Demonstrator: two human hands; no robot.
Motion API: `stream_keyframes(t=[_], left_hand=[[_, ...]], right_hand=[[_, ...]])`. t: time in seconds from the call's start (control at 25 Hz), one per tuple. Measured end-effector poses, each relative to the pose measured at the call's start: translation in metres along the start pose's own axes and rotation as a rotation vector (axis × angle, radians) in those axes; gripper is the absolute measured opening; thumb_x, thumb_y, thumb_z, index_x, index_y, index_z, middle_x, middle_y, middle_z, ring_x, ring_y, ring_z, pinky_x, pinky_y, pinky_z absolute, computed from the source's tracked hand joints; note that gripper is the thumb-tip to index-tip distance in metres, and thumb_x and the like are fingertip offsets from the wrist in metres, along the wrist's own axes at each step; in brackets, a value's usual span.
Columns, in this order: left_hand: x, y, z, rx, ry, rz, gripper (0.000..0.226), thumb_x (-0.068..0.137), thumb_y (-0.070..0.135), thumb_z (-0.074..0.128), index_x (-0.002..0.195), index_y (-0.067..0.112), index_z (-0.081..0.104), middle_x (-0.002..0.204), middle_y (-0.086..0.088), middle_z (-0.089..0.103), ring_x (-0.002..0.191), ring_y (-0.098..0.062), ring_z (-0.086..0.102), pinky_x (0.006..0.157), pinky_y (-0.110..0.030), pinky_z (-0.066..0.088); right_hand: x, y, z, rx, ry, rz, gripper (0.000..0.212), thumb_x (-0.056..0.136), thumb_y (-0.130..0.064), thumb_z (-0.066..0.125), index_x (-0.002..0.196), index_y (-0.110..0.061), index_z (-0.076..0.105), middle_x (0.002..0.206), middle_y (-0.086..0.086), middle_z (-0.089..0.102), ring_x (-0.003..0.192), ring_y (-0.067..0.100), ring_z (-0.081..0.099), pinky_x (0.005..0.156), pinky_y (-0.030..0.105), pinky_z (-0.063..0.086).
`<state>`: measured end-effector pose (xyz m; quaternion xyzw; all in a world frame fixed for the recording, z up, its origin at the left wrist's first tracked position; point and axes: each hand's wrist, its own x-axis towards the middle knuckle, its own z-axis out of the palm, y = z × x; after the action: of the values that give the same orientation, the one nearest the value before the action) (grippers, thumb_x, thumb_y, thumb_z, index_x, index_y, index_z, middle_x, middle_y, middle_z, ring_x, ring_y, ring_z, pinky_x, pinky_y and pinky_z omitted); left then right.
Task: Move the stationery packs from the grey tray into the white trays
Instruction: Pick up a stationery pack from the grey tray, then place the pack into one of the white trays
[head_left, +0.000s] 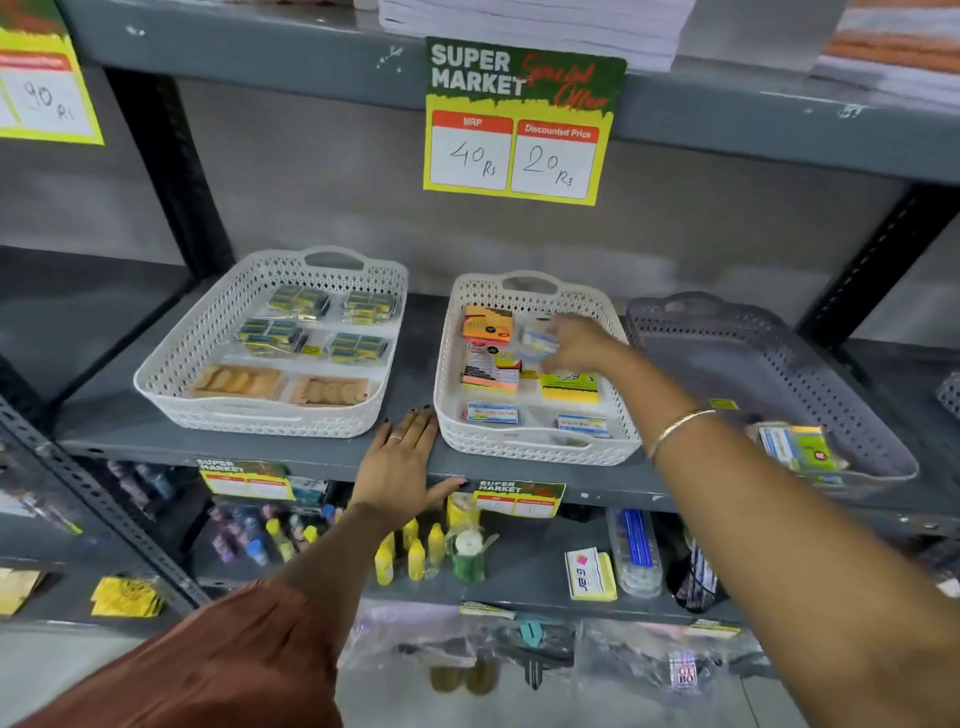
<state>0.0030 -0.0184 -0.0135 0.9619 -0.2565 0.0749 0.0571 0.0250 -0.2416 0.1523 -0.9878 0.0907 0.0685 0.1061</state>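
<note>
Two white trays stand on the grey shelf: a wide left white tray (171, 358) with several dark packs and two tan packs, and a middle white tray (452, 415) with orange, yellow and blue-white packs. The grey tray (769, 364) is at the right, with a few packs (797, 447) at its near end. My right hand (576, 345) reaches into the middle white tray and grips a small blue-white pack (537, 340) over its far right part. My left hand (397, 467) lies flat on the shelf edge between the two white trays, fingers spread, holding nothing.
A price sign (519, 124) hangs from the shelf above. A black upright post (171, 176) stands behind the left tray. The lower shelf holds yellow bottles (415, 556), a notepad (589, 574) and other goods. Another tray edge (950, 392) shows at far right.
</note>
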Motion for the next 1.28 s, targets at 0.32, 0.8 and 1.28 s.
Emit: stream_keyframes(t=[0.32, 0.8, 1.28], left_hand=[[0.002, -0.001, 0.001, 0.03, 0.026, 0.005, 0.097, 0.072, 0.075, 0.013, 0.141, 0.008, 0.028, 0.149, -0.009, 0.032, 0.138, -0.023, 0.026, 0.113, -0.044, 0.021], [0.003, -0.002, 0.004, 0.007, 0.036, -0.003, 0.096, 0.073, 0.076, 0.016, 0.14, 0.009, 0.031, 0.148, -0.008, 0.035, 0.137, -0.023, 0.028, 0.113, -0.045, 0.023], [0.003, -0.003, 0.006, 0.013, 0.049, -0.004, 0.093, 0.074, 0.074, 0.024, 0.136, 0.007, 0.039, 0.142, -0.011, 0.045, 0.132, -0.025, 0.038, 0.11, -0.047, 0.028]], right_hand=[[0.006, -0.032, 0.065, -0.052, -0.138, -0.068, 0.059, 0.078, -0.019, 0.075, 0.129, -0.002, 0.051, 0.132, 0.017, 0.056, 0.121, 0.032, 0.054, 0.098, 0.036, 0.048], [0.004, -0.006, 0.041, 0.169, 0.117, 0.006, 0.045, 0.095, -0.028, 0.053, 0.133, -0.005, 0.048, 0.136, 0.016, 0.053, 0.124, 0.032, 0.052, 0.098, 0.039, 0.046], [-0.029, 0.167, 0.041, -0.261, -0.167, 0.438, 0.049, 0.097, -0.007, 0.037, 0.146, -0.002, 0.033, 0.144, 0.02, 0.047, 0.128, 0.033, 0.051, 0.104, 0.038, 0.041]])
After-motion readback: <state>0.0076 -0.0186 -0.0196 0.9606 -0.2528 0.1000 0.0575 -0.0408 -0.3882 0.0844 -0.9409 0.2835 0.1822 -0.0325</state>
